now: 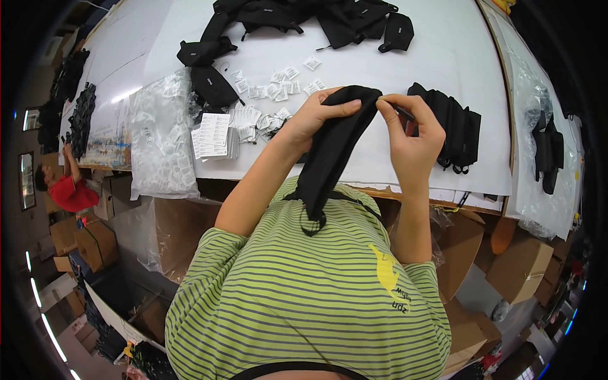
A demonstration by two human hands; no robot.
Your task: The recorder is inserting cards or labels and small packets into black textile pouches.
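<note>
A black fabric pouch (339, 142) hangs on a slant in front of me, with a dark strap loop (313, 223) at its lower end. My left hand (320, 114) grips its upper part, thumb lying across the cloth. My right hand (415, 130) is closed at the pouch's top right edge, thumb and forefinger pinched together there. A small dark tool with a reddish part (405, 115) rests within the curled fingers of that hand; its exact kind is partly hidden.
Several black pouches (453, 130) stand in a row at the right; more (272, 16) lie at the back. Small white packets (278, 85), a stack of printed cards (214, 136) and a clear plastic bag (161, 139) occupy the left. A person in red (73, 190) works far left.
</note>
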